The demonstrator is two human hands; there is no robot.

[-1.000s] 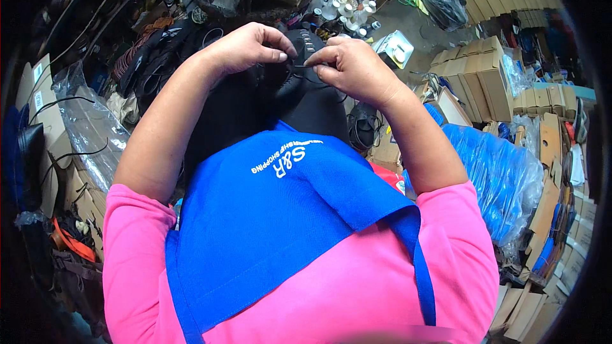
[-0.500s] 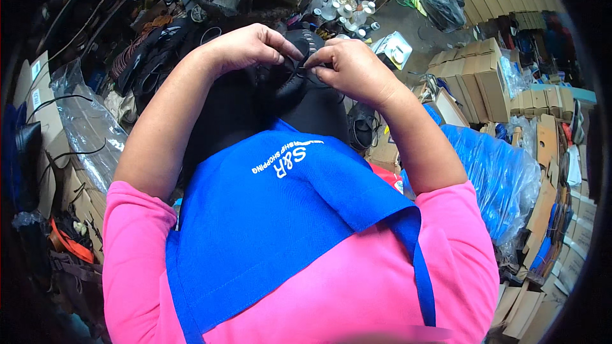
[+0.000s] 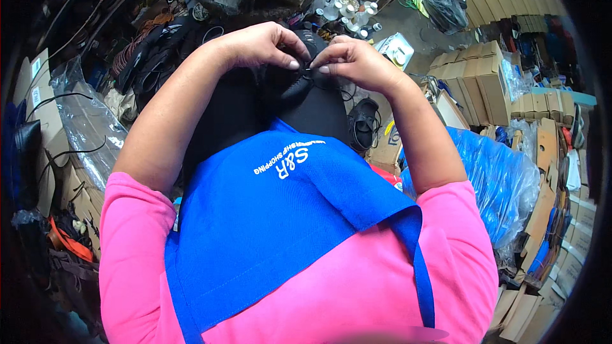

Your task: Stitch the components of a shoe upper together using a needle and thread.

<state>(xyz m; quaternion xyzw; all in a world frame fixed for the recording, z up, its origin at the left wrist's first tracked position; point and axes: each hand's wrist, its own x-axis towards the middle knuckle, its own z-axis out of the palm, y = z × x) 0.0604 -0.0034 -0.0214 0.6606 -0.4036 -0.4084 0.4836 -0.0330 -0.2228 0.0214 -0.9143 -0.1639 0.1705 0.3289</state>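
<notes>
A black shoe [image 3: 287,86] rests on my lap between my thighs, with pale stitching or ridges showing near its far end. My left hand [image 3: 271,48] bends over it from the left, thumb and index finger curled in close to its lacing. From the right my right hand [image 3: 350,64] meets it, thumb and forefinger pinched on a thin black lace at the top of the shoe. Both sets of fingertips nearly touch. What lies between my left fingertips is too small and dark to make out. I wear a blue apron [image 3: 255,216].
Several white bottles [image 3: 347,13] stand on the floor ahead, beside a white container [image 3: 395,51]. Dark shoes [image 3: 150,57] pile up at the left. A black sandal [image 3: 363,124] lies right of my leg. Cardboard boxes [image 3: 472,83] and a blue plastic-wrapped bundle [image 3: 491,172] sit at the right.
My right hand has shifted slightly down and its fingers have straightened somewhat. My left thumb has moved a little to the right and down over the shoe, which stays on my lap.
</notes>
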